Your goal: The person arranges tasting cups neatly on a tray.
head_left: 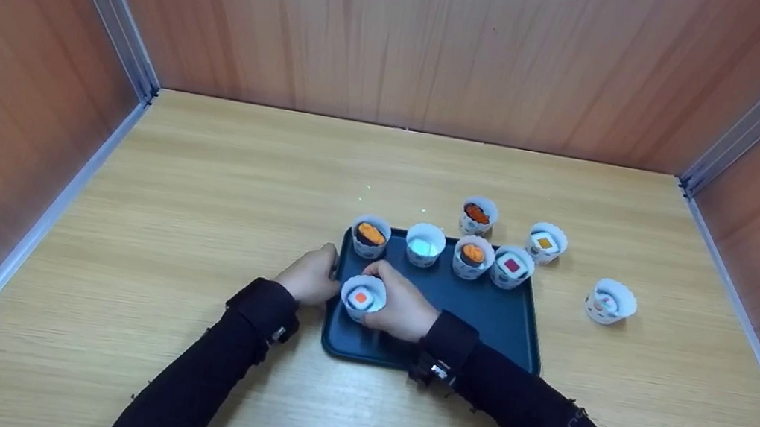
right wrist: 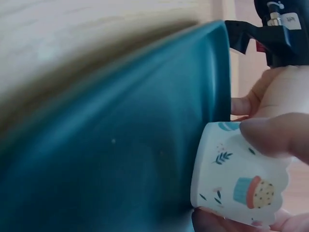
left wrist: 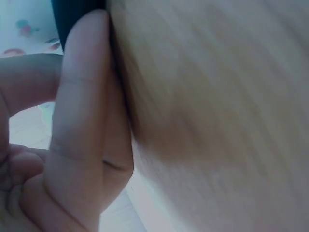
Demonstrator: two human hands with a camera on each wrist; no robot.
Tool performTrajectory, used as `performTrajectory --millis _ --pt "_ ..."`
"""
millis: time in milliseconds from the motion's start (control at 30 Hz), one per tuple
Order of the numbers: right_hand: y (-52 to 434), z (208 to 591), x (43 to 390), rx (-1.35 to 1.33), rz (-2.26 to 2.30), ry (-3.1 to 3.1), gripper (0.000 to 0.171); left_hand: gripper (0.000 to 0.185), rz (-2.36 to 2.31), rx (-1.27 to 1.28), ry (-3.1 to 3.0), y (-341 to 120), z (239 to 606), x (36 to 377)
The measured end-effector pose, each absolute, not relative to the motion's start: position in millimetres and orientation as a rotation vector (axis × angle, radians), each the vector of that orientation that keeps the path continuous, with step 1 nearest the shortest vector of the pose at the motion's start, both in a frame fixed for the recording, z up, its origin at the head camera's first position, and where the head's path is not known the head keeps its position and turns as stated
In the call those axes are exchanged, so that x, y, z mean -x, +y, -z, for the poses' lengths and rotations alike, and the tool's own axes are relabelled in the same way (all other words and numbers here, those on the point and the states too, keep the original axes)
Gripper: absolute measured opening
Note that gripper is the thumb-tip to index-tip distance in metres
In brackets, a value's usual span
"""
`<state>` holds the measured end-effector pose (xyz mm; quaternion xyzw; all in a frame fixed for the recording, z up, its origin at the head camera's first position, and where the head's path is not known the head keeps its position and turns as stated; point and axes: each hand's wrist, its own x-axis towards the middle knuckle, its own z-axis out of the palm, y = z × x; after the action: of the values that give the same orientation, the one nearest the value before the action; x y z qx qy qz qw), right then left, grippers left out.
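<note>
White scalloped cupcake-printed paper cup [right wrist: 227, 174] is being held at left of dark-blue rectangular tray [head_left: 478, 311]. Right hand [head_left: 403, 307]: fingers pinching cup wall. Left hand [head_left: 310, 275]: fingers gripping tray's left rim. Light, level pinch should prevent buckling.

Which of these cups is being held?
The cup with the red-orange-centred white piece, at the left of the tray: the right hand grips it. The other seven cups stand unheld, four along the tray's far side, three on the table.
</note>
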<state>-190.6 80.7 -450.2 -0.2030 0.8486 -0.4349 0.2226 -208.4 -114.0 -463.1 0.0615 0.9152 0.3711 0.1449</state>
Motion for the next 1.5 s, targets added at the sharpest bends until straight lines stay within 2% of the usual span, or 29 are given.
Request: performTrajectory --millis 267,667,867,1267,1500 --pt "78 449 190 0.503 1.142 2.345 0.058 0.020 -1.059 -0.147 2.620 -114 464 209" --pt "89 445 188 0.532 1.265 2.301 0.085 0.015 -0.931 -0.214 2.706 -112 463 210" --pt "107 438 187 0.514 1.407 2.253 0.085 0.012 -0.915 -0.215 2.675 -112 462 211" --pt "174 428 181 0.495 1.722 2.503 0.071 0.012 -0.935 -0.191 2.633 -113 459 212" --pt "237 430 187 0.346 1.851 2.728 0.074 0.010 -0.939 -0.204 2.642 -112 461 212"
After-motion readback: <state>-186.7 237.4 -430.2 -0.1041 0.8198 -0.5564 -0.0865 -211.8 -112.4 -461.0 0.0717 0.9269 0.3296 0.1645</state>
